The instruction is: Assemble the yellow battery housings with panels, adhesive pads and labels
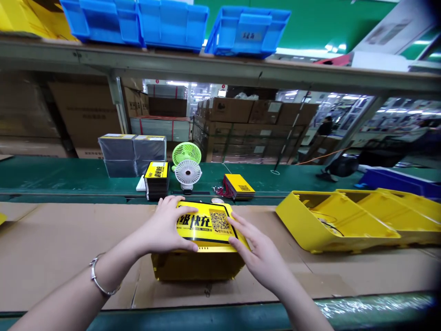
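Note:
A yellow panel (201, 222) with black Chinese lettering and a QR code lies on top of a yellow plastic housing (196, 265) in front of me. My left hand (170, 225) spans the panel's left part, its thumb along the near edge and its fingers toward the far edge. At the right end, my right hand (255, 248) holds the panel's edge, with fingertips on its border. Whether the panel is seated or just resting on the housing, I cannot tell. The housing's underside is hidden.
Yellow housings (344, 225) stand in a row at right, wires inside the nearest. Behind are a stack of printed panels (157, 181), a small fan (188, 172), another panel stack (239, 185) and wrapped blocks (132, 154). Blue bins (248, 32) line the overhead shelf.

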Tool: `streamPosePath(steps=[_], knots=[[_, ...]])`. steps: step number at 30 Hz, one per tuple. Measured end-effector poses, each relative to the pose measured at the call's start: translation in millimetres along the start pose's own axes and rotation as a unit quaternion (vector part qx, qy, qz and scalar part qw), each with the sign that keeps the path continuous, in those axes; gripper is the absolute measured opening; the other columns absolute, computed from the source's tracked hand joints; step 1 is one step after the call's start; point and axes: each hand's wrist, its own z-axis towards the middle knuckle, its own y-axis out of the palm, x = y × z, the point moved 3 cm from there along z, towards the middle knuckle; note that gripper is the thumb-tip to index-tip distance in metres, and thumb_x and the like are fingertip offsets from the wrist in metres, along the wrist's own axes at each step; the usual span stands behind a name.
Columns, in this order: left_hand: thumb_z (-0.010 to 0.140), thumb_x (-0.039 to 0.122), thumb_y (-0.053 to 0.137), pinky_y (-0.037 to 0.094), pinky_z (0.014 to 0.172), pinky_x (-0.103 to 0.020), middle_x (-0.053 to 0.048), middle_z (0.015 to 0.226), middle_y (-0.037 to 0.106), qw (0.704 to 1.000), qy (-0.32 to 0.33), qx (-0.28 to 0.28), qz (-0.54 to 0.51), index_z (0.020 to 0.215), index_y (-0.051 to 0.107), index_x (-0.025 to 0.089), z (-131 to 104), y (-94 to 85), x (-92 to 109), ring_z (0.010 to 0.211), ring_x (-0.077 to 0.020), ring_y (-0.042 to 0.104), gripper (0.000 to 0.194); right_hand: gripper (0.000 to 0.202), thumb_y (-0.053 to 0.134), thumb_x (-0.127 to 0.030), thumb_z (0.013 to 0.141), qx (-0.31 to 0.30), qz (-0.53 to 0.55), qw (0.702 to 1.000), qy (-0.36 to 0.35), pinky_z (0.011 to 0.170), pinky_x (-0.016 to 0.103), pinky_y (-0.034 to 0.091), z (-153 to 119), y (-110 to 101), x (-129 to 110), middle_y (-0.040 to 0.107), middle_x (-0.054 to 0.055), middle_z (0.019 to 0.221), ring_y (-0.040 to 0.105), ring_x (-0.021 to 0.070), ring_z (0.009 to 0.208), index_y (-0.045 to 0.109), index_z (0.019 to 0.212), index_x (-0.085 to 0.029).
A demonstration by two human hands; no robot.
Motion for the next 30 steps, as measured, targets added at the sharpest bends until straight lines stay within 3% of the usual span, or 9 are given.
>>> streamPosePath(steps=[10,16,21,24,26,28,30], knots=[[0.043,0.065,0.073,0.029,0.103,-0.052,-0.013,0.132,0.04,0.998,-0.031,0.004,-0.045,0.122,0.053,0.028,6,8.7,0,0.127,-0.0345,0.029,0.09,0.045,0.065,-0.043,0.073,0.025,0.15,0.988,0.037,0.106,0.047,0.034,5,-1,19,0.051,0.008,0.13,0.047,0.0276,0.12,0.063,0.113,-0.022],[0.04,0.07,0.069,0.026,0.103,-0.056,-0.011,0.138,0.039,0.999,-0.01,-0.034,-0.016,0.121,0.054,0.03,10,9.4,5,0.129,-0.0376,0.026,0.092,0.047,0.069,-0.042,0.071,-0.021,0.184,0.982,0.041,0.106,0.049,0.032,6,-6,22,0.05,0.008,0.131,0.045,0.0303,0.122,0.062,0.113,-0.023],[0.063,0.07,0.055,-0.003,0.107,-0.061,-0.007,0.149,0.025,0.998,-0.011,-0.061,0.019,0.134,0.037,0.033,-3,11.2,-8,0.136,-0.033,0.016,0.082,0.056,0.068,-0.046,0.07,-0.078,0.102,0.991,0.024,0.108,0.049,0.026,16,-17,13,0.041,0.006,0.139,0.037,0.0282,0.128,0.056,0.121,-0.027],[0.074,0.064,0.049,0.002,0.111,-0.054,-0.004,0.152,0.013,0.996,-0.03,-0.077,-0.013,0.14,0.022,0.032,-20,8.8,-23,0.139,-0.0277,0.009,0.078,0.081,0.072,-0.046,0.066,-0.118,0.109,0.987,-0.022,0.109,0.047,0.026,25,-21,13,0.028,0.004,0.146,0.026,0.0267,0.133,0.035,0.136,-0.03],[0.078,0.06,0.046,0.006,0.112,-0.051,-0.004,0.152,0.009,0.996,-0.046,-0.073,-0.035,0.142,0.014,0.031,-31,5.4,-33,0.139,-0.0261,0.005,0.077,0.091,0.074,-0.045,0.063,-0.151,0.159,0.975,-0.038,0.106,0.044,0.033,35,-19,19,0.027,0.004,0.147,0.03,0.0265,0.132,0.027,0.14,-0.03],[0.081,0.057,0.044,0.008,0.112,-0.05,-0.003,0.153,0.006,0.995,-0.059,-0.068,-0.043,0.143,0.009,0.031,-38,3.0,-38,0.139,-0.0255,0.003,0.075,0.09,0.074,-0.044,0.063,-0.165,0.194,0.967,-0.032,0.101,0.042,0.04,50,-14,27,0.033,0.006,0.144,0.039,0.026,0.127,0.029,0.139,-0.029],[0.082,0.057,0.041,0.008,0.112,-0.049,-0.003,0.153,0.004,0.995,-0.07,-0.068,-0.031,0.143,0.007,0.03,-40,3.3,-39,0.139,-0.025,0.001,0.075,0.073,0.069,-0.044,0.069,-0.138,0.182,0.974,-0.005,0.093,0.039,0.047,67,-7,36,0.047,0.007,0.134,0.053,0.0246,0.114,0.041,0.133,-0.025]])
